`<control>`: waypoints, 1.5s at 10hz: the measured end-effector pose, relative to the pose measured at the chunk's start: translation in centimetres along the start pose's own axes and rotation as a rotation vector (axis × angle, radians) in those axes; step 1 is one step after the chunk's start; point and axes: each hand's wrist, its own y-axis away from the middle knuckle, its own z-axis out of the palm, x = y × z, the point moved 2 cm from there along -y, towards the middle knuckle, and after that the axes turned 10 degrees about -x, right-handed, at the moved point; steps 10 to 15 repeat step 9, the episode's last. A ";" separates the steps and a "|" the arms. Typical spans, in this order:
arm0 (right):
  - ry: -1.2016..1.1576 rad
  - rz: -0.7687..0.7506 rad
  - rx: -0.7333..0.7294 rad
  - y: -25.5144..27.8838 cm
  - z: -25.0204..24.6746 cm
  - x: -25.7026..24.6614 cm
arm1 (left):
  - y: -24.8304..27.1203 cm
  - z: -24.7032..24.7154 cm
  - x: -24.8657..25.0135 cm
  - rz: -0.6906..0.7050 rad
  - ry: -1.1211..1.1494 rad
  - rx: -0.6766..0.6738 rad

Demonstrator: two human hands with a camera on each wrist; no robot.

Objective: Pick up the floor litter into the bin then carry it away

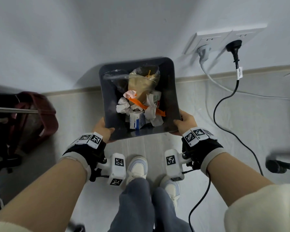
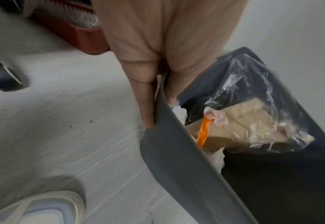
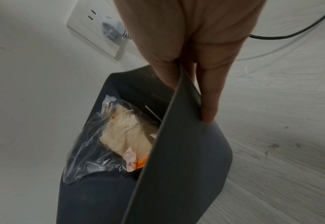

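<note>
Nearest in the head view are 2 pale shoes [image 1: 137, 168] on a grey wood-grain floor [image 1: 149, 148]. Above them both hands pinch the near corners of a matte dark-grey bin [image 1: 169, 91], squarish with rounded corners and thin walls. The left hand [image 1: 102, 129] has its thumb inside the rim and fingers outside; the right hand [image 1: 185, 122] grips the same way at the other corner. The bin is between the hands, close to the wall [image 1: 74, 39].

Inside lie crumpled white tissues [image 1: 123, 105], a small blue-and-white carton [image 1: 135, 122], an orange strip [image 1: 141, 105] and a crinkled clear plastic bag [image 1: 144, 77] around something tan.

The left wrist view shows the rim bending under the fingers [image 2: 147, 106], and a dark red tray [image 2: 71, 28] behind. The right wrist view shows the thin wall edge-on and a white socket [image 3: 98, 28].

Farther off, a black plug [image 1: 233, 45] and cable run down from the wall sockets.
</note>
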 end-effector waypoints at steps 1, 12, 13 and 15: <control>0.001 0.001 -0.023 0.0 0.2 0.0 | -0.5 -0.3 -0.6 0.007 -0.017 0.010; -0.254 -0.451 0.002 10.5 -2.8 -11.2 | 2.6 -2.2 3.0 -0.008 -0.003 -0.048; -0.254 -0.451 0.002 10.5 -2.8 -11.2 | 2.6 -2.2 3.0 -0.008 -0.003 -0.048; -0.254 -0.451 0.002 10.5 -2.8 -11.2 | 2.6 -2.2 3.0 -0.008 -0.003 -0.048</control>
